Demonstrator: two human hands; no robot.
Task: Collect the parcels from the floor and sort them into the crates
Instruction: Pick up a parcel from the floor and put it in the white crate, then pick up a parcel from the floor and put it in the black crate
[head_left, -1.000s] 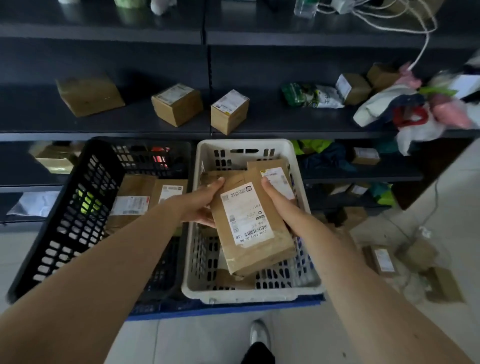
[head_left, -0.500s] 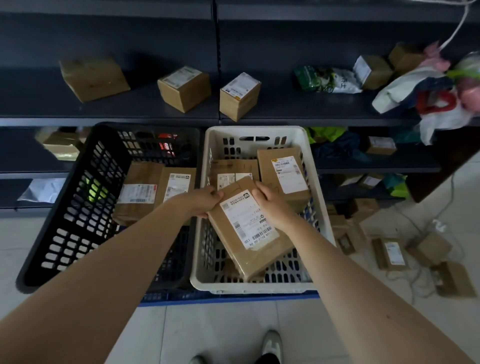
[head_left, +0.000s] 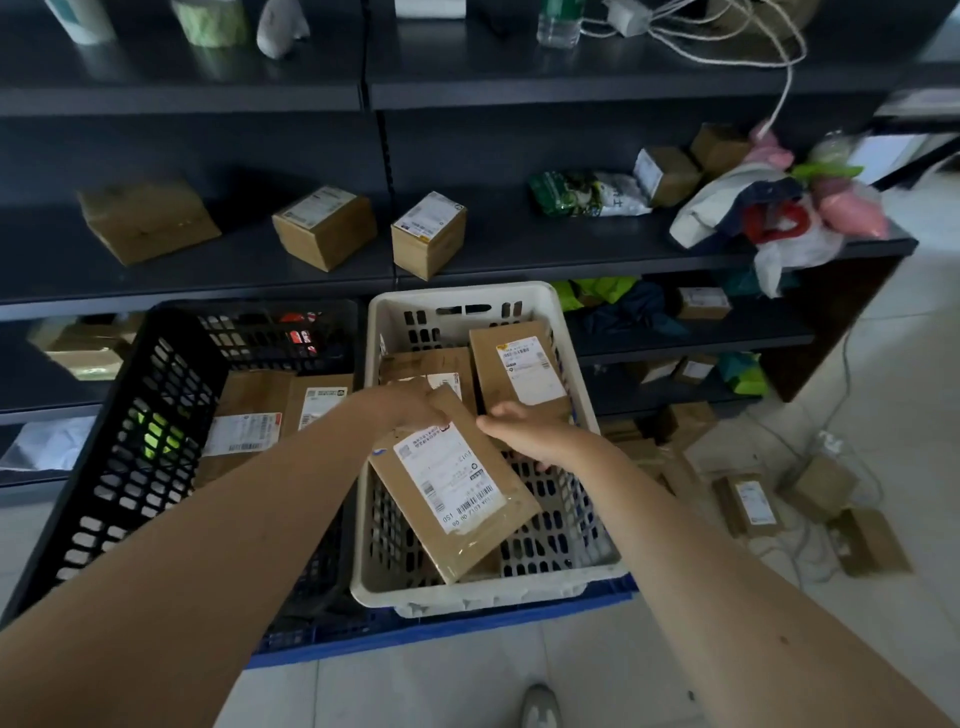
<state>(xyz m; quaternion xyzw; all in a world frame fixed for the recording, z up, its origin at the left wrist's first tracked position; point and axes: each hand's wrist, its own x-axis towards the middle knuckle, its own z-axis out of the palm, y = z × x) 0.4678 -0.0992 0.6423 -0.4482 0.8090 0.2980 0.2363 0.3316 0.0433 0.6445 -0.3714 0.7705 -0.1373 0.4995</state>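
Shelving (head_left: 519, 244) behind, loose boxes on it. Black crate (head_left: 130, 467), left: two flat labelled parcels (head_left: 249, 431) inside. White crate (head_left: 467, 597), right: two parcels at far end (head_left: 524, 369). Third parcel (head_left: 457, 483) tilted, label up, in its near half. Floor parcels (head_left: 748, 501) to the right. Left hand (head_left: 410, 410) grips the third parcel's top corner, fingers (head_left: 434, 413) curled on it. Right hand (head_left: 524, 431) pinches its right edge.

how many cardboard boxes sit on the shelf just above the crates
5: plain box far left, labelled box next, small box at the divider, two more right of the green bag: front box, rear box. The bag heap may hide others.
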